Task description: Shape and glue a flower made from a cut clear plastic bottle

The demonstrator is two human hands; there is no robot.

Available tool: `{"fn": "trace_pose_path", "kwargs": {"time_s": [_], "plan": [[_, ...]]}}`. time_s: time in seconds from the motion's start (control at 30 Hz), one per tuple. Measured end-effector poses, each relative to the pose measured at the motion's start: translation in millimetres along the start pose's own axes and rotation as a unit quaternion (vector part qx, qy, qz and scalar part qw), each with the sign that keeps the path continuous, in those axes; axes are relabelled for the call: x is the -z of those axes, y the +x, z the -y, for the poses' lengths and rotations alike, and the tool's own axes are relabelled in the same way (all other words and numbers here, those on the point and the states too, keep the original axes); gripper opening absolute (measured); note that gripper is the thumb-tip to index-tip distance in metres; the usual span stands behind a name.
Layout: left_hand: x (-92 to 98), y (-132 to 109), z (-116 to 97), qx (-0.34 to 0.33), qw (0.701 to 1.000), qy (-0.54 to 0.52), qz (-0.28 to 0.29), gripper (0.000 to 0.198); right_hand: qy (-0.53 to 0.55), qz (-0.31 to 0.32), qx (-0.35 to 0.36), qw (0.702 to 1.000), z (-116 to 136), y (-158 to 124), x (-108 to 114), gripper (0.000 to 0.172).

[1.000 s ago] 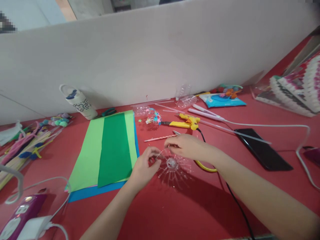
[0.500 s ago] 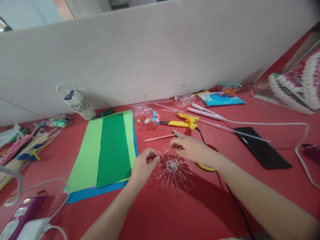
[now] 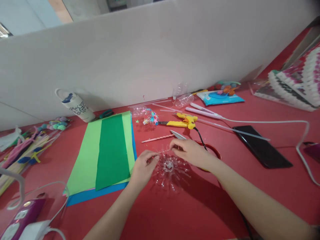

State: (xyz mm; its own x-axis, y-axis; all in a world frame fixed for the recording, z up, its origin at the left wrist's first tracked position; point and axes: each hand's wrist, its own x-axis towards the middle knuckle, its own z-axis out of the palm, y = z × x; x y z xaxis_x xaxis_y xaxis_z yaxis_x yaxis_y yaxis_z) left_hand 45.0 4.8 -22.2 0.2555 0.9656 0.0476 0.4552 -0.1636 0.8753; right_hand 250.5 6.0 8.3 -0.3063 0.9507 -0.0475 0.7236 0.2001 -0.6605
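Note:
A clear plastic bottle piece [image 3: 168, 165] lies mouth up on the red table, its wall cut into thin strips that fan out all round. My left hand [image 3: 146, 164] is closed at its left, thumb and fingers pinching the near end of a thin clear strip. On the upper right, my right hand [image 3: 188, 151] is closed too, fingertips pinching the same strip, which runs between both hands. Beneath my right hand and forearm lie scissors [image 3: 178, 135], their handles partly hidden. A pink-and-white striped pencil [image 3: 157, 138] lies just beyond the hands.
Green and blue sheets [image 3: 112, 150] lie to the left. Behind the hands are a yellow glue gun [image 3: 188, 120], a yellow cutter [image 3: 177, 124] and a star-filled plastic bottle piece [image 3: 151, 117]. A black phone [image 3: 262, 146] lies right, a white bottle [image 3: 78, 106] stands back left.
My right hand has moved slightly down and the strip between the hands now shows stretched straight. My left hand stays nearly in place. The whole view has shifted a little.

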Motion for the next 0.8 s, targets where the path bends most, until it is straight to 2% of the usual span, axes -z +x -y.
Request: {"fn": "trace_pose_path", "kwargs": {"time_s": [0.2,0.47,0.57,0.67,0.73,0.8], "plan": [[-1.2,-2,0,0.047,0.998,-0.025,0.015,0.02,0.008,-0.005,-0.006,1.0,1,0,-9,0.012],[12.3,-1,-6,0.038,0.999,-0.022,-0.008,0.02,-0.031,-0.039,0.032,0.998,12,1,-10,0.01],[12.5,0,-6,0.011,1.0,0.003,-0.001,0.022,-0.081,-0.064,0.077,0.992,20,-1,-6,0.011],[11.6,0,-4,-0.01,1.0,0.026,0.006,0.022,-0.197,-0.078,0.156,0.965,32,-5,3,0.013],[11.3,0,-3,-0.021,0.999,0.038,0.009,0.022,-0.253,-0.07,0.189,0.946,40,-7,9,0.014],[11.3,1,-2,-0.027,0.998,0.047,0.015,0.022,-0.266,-0.054,0.205,0.94,48,-6,15,0.014]]}}
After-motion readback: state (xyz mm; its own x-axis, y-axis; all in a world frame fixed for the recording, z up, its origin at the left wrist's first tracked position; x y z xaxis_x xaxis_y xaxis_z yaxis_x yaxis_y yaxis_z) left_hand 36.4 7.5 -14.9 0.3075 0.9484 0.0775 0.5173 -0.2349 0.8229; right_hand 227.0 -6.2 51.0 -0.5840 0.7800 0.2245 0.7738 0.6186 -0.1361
